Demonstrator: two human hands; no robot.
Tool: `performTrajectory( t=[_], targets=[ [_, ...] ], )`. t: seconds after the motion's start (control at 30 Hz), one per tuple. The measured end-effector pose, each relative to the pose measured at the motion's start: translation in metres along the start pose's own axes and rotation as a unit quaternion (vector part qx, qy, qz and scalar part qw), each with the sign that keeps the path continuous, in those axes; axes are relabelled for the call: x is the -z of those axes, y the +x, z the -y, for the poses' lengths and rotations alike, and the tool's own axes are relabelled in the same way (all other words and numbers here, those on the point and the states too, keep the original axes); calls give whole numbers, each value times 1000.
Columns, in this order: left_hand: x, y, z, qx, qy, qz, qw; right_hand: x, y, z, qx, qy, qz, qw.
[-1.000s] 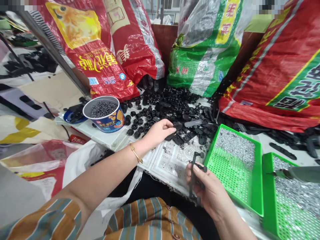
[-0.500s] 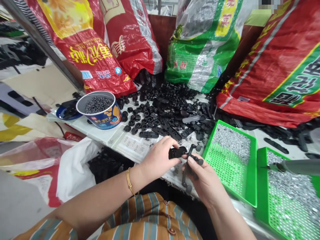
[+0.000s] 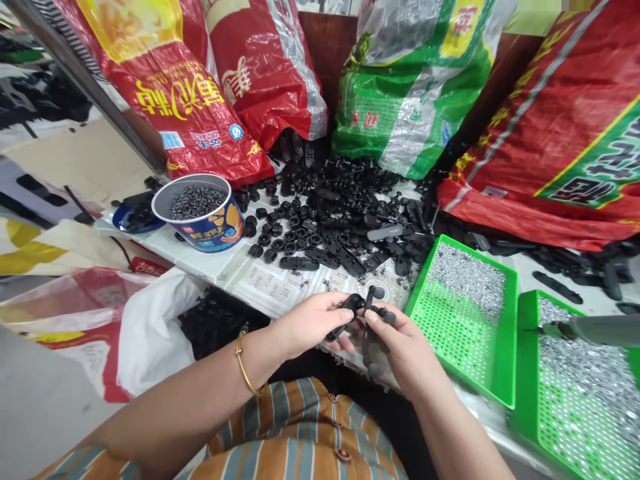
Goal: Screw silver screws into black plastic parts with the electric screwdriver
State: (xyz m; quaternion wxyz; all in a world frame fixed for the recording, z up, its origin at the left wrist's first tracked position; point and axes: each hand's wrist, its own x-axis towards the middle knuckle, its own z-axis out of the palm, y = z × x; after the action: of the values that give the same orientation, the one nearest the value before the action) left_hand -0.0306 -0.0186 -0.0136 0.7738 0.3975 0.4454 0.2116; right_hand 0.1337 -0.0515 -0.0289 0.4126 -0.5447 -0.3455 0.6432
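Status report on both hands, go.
Left hand grips flat black piece. Right hand holds knobbed black part. Pieces meeting. Nothing between them.

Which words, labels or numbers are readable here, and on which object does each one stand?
Left red sack: large yellow Chinese characters, not surely readable.
Green sack: white and red Chinese print, too creased.
Right red sack: dark Chinese characters, cut off.
Round tub: small label, blurred.
Printed sheet: tiny grids, illegible.

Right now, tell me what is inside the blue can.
The blue can is filled nearly to its rim with small dark grey pellets. Whatever lies beneath that top layer is covered.
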Motion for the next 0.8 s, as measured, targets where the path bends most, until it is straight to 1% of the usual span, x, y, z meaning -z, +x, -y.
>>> performTrajectory(
  t=[0.03, 0.07, 0.17, 0.27, 0.33, 0.4, 0.5, 0.6, 0.7, 0.8],
  targets=[
    [-1, 0, 0, -2, -11, -3, 1000, 1, 0, -1, 1, -9, 4, 1000],
    [-2, 0, 0, -12, -31, -18, 999, 1, 1, -2, 0, -18, 2, 1000],
    [-6, 1, 3, -69, -95, -84, 989, 0, 1, -5, -10, -25, -12, 1000],
    [-11, 4, 9, -107, -115, -98, 983, -4, 0, -6, -30, 7, 9, 999],
    [-12, 6, 13, -122, -108, -105, 981, -7, 0, -5, -37, 25, 23, 999],
    [-13, 8, 15, -134, -97, -124, 978, -10, -1, -4, -39, 28, 29, 998],
    [-12, 10, 17, -137, -89, -137, 977, -11, -3, -3, -44, 20, 45, 998],
    [-11, 8, 16, -130, -106, -128, 978, -11, -6, -2, -66, 36, 47, 996],
    [-13, 6, 15, -101, -190, -120, 969, -13, -7, 0, -92, 85, 16, 992],
    [-14, 4, 15, -84, -271, -110, 953, -16, -6, 3, -95, 128, -11, 987]
  ],
)
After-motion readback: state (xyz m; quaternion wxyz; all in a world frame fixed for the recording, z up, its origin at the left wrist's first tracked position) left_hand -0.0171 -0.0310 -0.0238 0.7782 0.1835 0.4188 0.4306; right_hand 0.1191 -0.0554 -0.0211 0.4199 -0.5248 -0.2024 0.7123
